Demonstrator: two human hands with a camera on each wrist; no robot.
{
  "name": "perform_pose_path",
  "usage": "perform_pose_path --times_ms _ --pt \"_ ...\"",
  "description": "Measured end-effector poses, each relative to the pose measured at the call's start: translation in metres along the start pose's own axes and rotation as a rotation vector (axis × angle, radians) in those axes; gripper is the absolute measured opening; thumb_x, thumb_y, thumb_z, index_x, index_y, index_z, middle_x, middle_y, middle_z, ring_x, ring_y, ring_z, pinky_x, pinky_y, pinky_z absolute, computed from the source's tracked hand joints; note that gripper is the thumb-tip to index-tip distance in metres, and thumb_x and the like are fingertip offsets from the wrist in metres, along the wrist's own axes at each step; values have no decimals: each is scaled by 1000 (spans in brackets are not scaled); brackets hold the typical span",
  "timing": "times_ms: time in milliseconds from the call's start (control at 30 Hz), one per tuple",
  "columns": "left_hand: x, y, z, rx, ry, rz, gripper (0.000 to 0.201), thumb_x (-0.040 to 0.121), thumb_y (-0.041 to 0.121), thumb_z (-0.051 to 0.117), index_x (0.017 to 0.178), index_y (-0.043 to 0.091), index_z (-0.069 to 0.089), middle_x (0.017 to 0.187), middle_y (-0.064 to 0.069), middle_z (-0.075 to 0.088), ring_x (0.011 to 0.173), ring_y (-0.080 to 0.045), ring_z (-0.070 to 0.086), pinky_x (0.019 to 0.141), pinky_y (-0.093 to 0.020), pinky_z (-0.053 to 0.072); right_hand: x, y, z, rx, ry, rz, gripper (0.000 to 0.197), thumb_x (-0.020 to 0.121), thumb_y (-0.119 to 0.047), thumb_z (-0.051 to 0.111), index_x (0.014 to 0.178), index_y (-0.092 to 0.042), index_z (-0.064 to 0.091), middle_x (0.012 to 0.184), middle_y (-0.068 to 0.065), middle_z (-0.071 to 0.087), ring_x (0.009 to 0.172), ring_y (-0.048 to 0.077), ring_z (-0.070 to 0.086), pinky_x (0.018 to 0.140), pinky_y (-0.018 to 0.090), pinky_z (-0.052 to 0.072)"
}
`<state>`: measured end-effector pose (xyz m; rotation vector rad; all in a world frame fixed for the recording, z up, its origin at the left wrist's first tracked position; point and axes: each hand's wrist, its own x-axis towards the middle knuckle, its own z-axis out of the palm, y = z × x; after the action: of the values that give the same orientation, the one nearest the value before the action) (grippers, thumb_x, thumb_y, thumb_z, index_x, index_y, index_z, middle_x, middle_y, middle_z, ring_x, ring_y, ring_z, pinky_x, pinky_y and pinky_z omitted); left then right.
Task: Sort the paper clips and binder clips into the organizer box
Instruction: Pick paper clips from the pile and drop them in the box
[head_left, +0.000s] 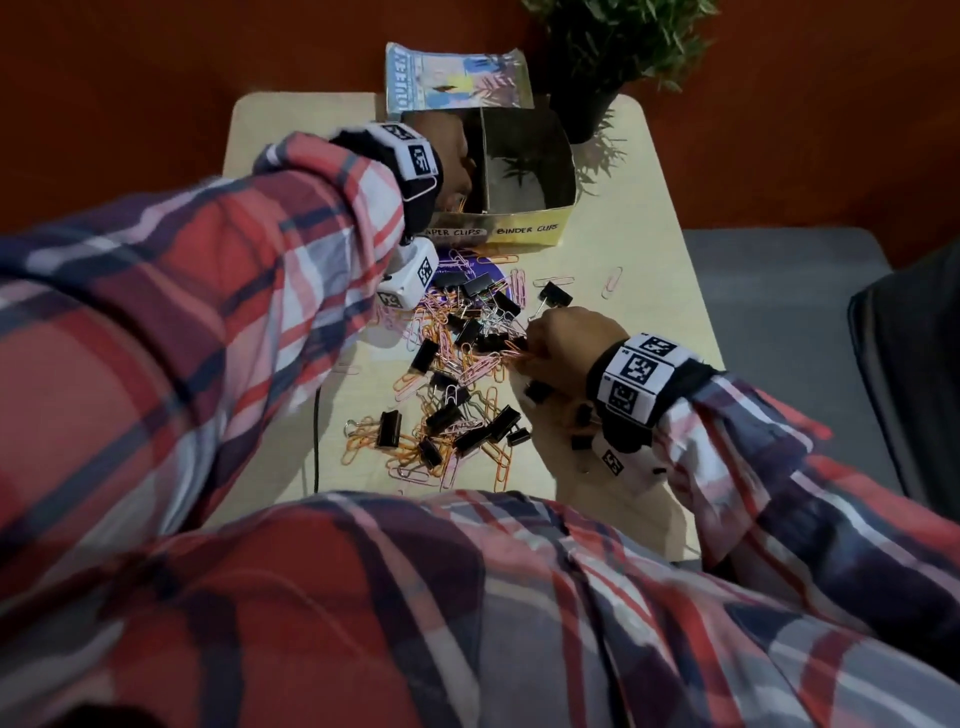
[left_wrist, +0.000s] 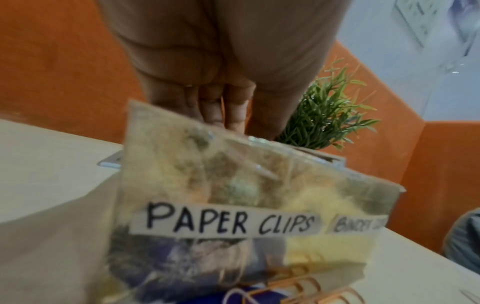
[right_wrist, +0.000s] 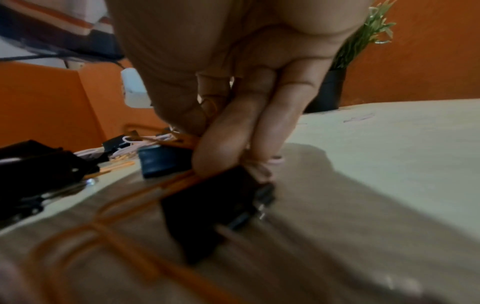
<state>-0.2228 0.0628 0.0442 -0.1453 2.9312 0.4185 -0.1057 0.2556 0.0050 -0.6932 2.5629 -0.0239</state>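
The organizer box (head_left: 519, 231) (left_wrist: 233, 185) stands at the table's far side, labelled PAPER CLIPS on the left and BINDER CLIPS on the right. My left hand (head_left: 452, 156) (left_wrist: 223, 111) reaches down into the left compartment; a thin orange wire shows between its bunched fingers, whose tips are hidden behind the box wall. A mixed pile (head_left: 457, 374) of orange, pink and white paper clips and black binder clips lies mid-table. My right hand (head_left: 524, 353) (right_wrist: 205, 127) pinches orange paper clips (right_wrist: 179, 142) at the pile's right edge, its lower fingers touching a black binder clip (right_wrist: 207, 211).
A potted plant (head_left: 597, 62) and a booklet (head_left: 457, 73) stand behind the box. A purple disc (head_left: 467, 270) lies under the pile. A lone binder clip (head_left: 555, 295) and a pink paper clip (head_left: 612, 283) lie right of it. A black cable (head_left: 315, 441) runs along the left.
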Motion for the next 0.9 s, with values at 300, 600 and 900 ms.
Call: perform_pose_path --times_ms 300,600,900 --pt "-105 -58 -3 -47 -116 66 27 86 31 66 108 17 63 104 -3 64 88 -20 57 76 -30 42 3 16 4 152 -7 -11 41 85 -28 67 56 -28 37 59 -10 41 69 21 46 58 25 30" --pt "-196 -75 51 26 -358 -18 47 84 47 63 123 22 51 118 -1 45 95 -17 48 85 -32 43 2 25 -6 484 41 80 25 86 -15 68 64 -12 56 60 4 57 57 21 56 49 24 45" --pt "-212 -53 66 -25 -346 98 50 83 49 62 126 27 50 114 3 46 108 -17 45 86 -34 44 21 -11 -92 645 240 -23 16 87 -15 66 85 0 60 74 12 64 51 9 67 53 31 55"
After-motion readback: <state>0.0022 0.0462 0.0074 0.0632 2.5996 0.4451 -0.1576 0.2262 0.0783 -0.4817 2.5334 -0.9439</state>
